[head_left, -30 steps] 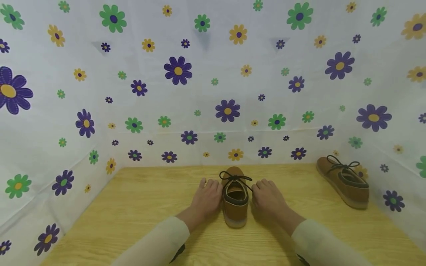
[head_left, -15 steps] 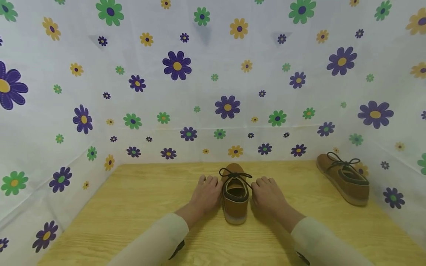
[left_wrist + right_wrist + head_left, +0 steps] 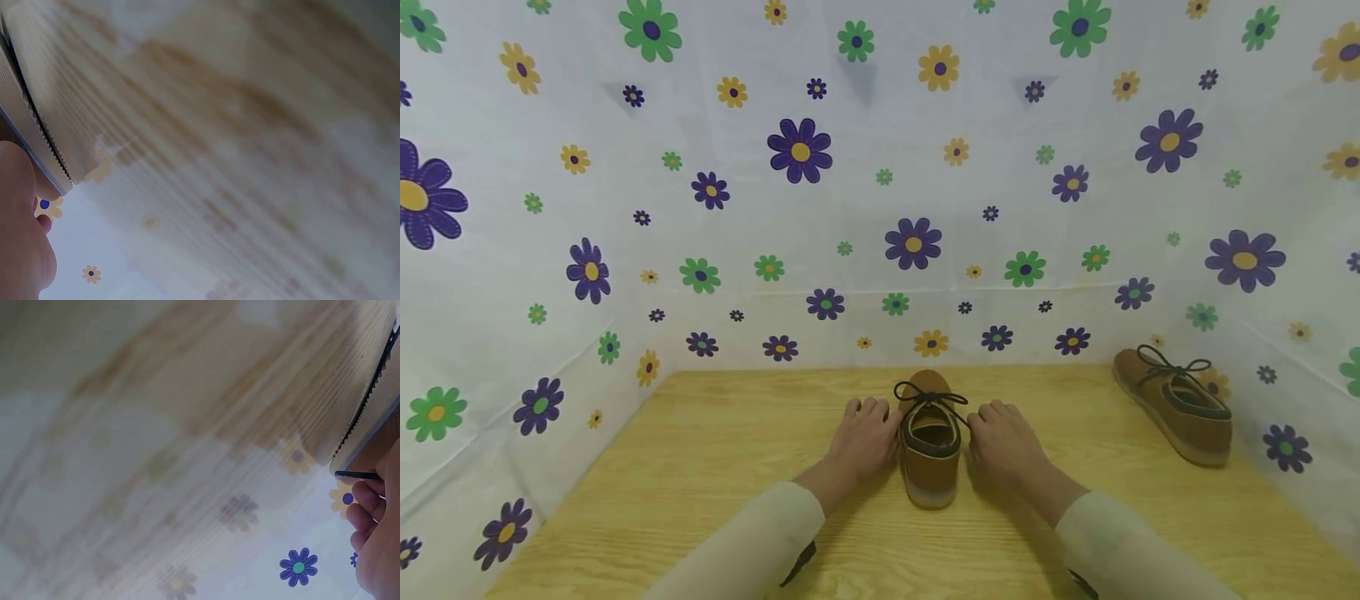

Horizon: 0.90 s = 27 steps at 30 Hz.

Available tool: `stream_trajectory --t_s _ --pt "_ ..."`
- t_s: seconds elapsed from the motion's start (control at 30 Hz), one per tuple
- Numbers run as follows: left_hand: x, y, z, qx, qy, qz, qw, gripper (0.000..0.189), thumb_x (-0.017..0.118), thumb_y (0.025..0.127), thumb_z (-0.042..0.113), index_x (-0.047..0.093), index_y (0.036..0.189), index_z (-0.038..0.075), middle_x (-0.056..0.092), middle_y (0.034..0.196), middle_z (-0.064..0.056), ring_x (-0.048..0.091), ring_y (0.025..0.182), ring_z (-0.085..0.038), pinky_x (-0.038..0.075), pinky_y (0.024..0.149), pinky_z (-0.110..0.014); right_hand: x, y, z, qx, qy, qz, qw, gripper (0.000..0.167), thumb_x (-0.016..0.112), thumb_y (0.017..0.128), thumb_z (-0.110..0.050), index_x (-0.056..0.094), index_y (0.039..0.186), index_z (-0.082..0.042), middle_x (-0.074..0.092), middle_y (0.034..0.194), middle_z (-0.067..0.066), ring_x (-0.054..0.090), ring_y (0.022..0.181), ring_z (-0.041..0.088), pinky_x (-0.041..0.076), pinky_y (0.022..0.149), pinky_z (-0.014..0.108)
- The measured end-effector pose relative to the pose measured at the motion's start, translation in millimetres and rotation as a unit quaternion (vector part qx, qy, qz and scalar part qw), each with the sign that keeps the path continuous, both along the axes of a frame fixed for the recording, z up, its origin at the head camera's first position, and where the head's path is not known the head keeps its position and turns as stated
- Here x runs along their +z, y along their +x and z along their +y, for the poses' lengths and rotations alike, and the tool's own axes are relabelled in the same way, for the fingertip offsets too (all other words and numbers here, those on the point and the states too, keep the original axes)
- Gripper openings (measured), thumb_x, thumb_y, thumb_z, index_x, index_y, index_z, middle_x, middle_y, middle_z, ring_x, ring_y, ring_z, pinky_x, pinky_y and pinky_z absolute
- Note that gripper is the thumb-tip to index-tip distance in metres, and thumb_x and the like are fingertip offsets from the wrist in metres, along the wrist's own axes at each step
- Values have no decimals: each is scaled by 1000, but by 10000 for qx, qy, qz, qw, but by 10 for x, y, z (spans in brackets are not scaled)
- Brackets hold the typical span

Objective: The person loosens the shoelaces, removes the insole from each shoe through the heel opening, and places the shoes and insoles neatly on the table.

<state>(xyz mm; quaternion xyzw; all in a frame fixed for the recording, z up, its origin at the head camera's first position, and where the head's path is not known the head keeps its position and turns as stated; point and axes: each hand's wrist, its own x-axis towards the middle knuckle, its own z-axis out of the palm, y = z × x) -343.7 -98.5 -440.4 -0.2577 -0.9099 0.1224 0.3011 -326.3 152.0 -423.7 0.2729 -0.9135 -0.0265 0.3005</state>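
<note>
A brown shoe (image 3: 931, 479) with dark trim stands in the middle, heel towards me, its black shoelace (image 3: 929, 397) looped in a bow. My right hand (image 3: 1006, 442) is at the shoe's right side and pinches one end of the lace. In the right wrist view, the lace tip (image 3: 355, 475) sticks out past the curled fingers (image 3: 369, 500). On the other side, my left hand (image 3: 863, 440) lies against the shoe with bent fingers. What its fingertips hold is hidden. Beside that hand (image 3: 22, 231), the left wrist view shows the shoe's ridged sole edge (image 3: 34, 119).
A second brown shoe (image 3: 1187, 425), its lace also in a bow, stands at the far right near the side wall. The wood-patterned surface (image 3: 737, 450) is bounded by flower-printed white cloth (image 3: 730, 233) at the back and both sides.
The head view shifts slightly. Both hands stay beside the shoe, and the bow looks nearly the same.
</note>
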Motion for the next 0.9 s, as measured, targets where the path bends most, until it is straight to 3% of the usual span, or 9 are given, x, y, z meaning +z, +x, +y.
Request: stream_trajectory --t_s 0.37,0.9 --pt "-9 -19 -9 -32 -25 111 9999 17 58 100 35 60 101 17 50 87 0 48 81 -19 38 83 -39 -6 1 -8 -82 -1 -54 10000 13 66 86 -11 58 78 -6 53 73 4 47 71 24 42 69 37" --pt "-3 2 -5 -50 103 78 9999 19 57 100 36 62 104 19 55 86 3 50 79 -17 35 81 -37 -17 -13 -15 -331 81 -609 9976 13 62 90 -14 59 79 -7 55 73 4 50 72 25 42 69 38"
